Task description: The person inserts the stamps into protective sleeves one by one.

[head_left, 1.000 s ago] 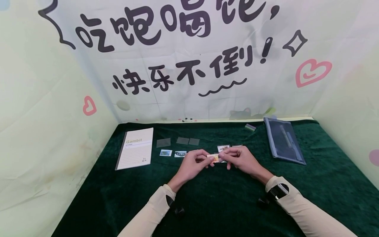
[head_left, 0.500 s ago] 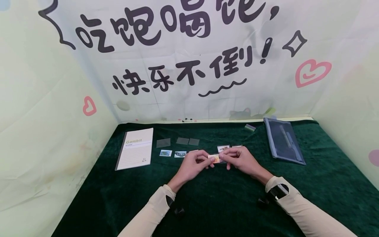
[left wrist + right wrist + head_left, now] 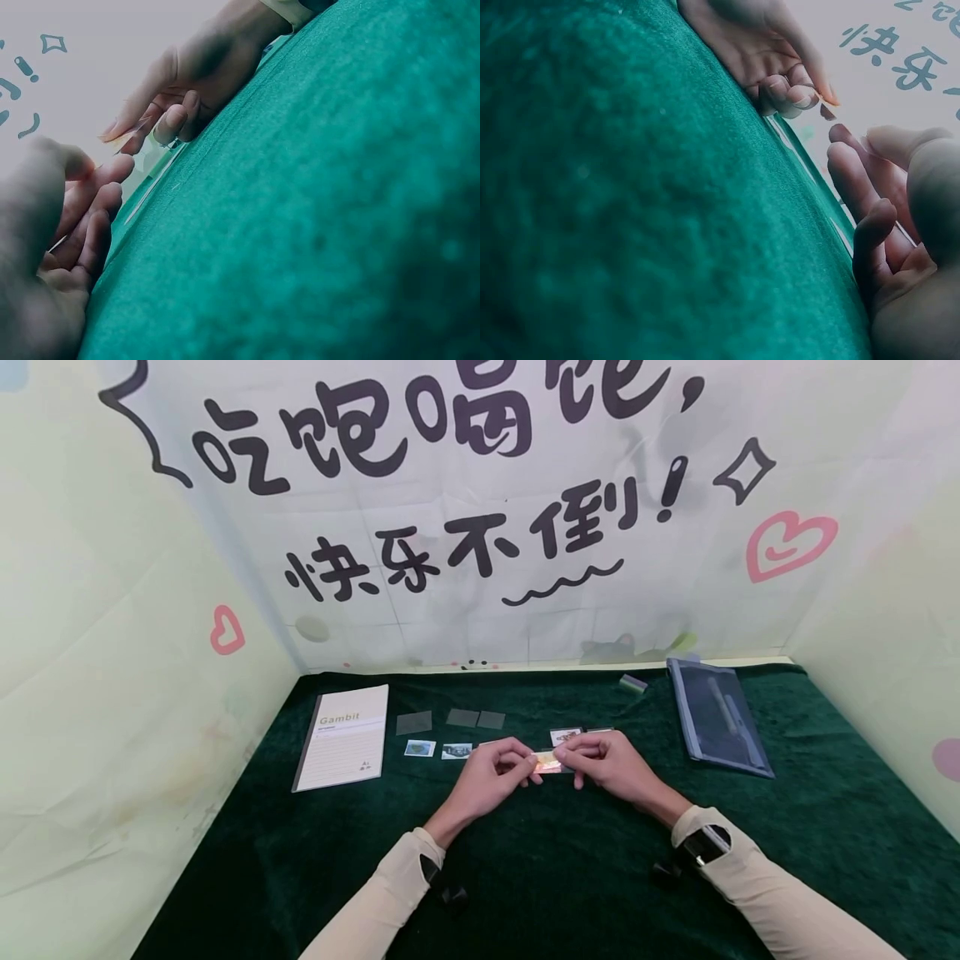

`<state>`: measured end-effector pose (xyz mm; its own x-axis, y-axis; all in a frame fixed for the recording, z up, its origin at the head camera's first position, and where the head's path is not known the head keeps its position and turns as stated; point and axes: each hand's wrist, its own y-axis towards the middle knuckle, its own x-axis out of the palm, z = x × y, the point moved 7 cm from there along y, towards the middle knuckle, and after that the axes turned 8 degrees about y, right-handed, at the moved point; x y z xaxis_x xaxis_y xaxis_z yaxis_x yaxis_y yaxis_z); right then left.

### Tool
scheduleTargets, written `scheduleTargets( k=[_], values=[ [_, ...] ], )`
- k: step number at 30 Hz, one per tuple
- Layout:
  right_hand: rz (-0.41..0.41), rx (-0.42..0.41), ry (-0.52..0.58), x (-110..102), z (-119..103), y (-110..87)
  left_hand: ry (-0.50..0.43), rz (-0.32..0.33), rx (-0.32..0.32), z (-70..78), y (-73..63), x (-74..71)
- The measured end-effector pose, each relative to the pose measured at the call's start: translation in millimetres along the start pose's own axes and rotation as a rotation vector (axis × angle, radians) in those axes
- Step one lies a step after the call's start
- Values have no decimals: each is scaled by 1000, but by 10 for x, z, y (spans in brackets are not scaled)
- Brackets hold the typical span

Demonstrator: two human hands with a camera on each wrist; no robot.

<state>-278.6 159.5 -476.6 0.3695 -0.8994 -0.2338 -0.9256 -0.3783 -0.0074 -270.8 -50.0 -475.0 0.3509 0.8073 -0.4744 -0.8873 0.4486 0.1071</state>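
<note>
Over the middle of the dark green cloth, my left hand (image 3: 491,772) pinches a small orange-yellow postage stamp (image 3: 548,762) between thumb and fingers. My right hand (image 3: 611,764) pinches the other side, where a clear plastic sleeve (image 3: 567,769) shows faintly at the stamp's right end. How far the stamp sits inside the sleeve cannot be told. Both wrist views show the two hands facing each other, the thin piece between their fingertips. Two bluish stamps (image 3: 420,748) lie left of my left hand, which partly covers another. Behind my right hand lies a pictured stamp (image 3: 566,737), with another mostly hidden.
Several clear sleeves (image 3: 414,722) lie flat behind the bluish stamps. A white notebook (image 3: 343,737) is on the left. On the right rests a blue-edged translucent pouch (image 3: 720,718) with pen-like things inside. A small striped block (image 3: 633,683) sits near the printed back wall.
The stamp has shifted slightly right, away from my left thumb and towards my right fingers. Its surface now catches a pinkish glare. Both hands stay nearly in place.
</note>
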Motion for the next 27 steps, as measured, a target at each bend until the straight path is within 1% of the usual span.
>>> scheduleTargets(
  k=[8,21,27],
  values=[
    [11,2,-1,-15,-5,1,-4,15,-13,-14,5,-7],
    [-20,-14,-3,21,-16,-7,28,-21,4,-5,3,26],
    [10,-6,-6,-2,-14,-3,22,-39,6,14,3,39]
  ],
)
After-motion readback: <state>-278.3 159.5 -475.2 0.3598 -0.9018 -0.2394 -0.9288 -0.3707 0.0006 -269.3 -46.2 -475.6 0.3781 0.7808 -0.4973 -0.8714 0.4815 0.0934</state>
